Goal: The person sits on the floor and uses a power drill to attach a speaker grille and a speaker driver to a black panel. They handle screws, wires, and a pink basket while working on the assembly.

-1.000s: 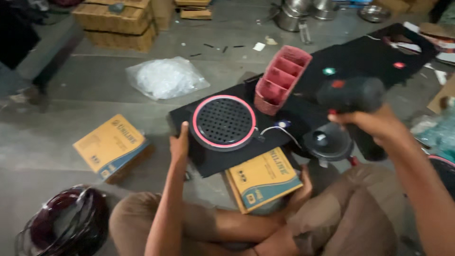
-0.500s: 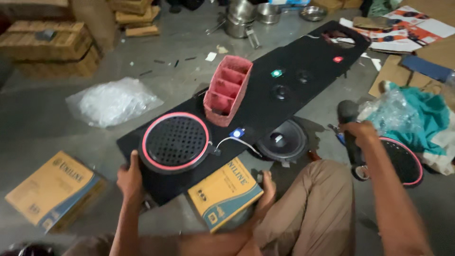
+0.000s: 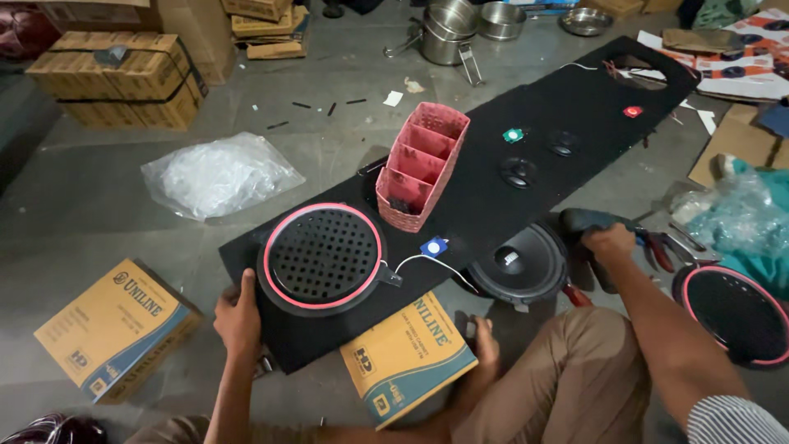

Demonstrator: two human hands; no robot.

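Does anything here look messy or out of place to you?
A few things. The long black board lies slanted, its near end propped on a yellow box. A loose speaker sits half under its edge, and a white wire trails free. Small scraps litter the floor.

Brightness: moderate, even indoor light over the grey floor (image 3: pixel 107 205), no harsh spots.
Shadows: soft and short, gathered under the black board (image 3: pixel 493 164) just ahead of the left hand (image 3: pixel 240 316).
Glare: pale sheen on the plastic bag (image 3: pixel 218 173) beyond the left hand; glints on the steel pots (image 3: pixel 452 29) far ahead.
Sharpness: centre crisp; the right hand (image 3: pixel 610 242) slightly soft.
Edges: wide-angle stretch, corners dimmer.
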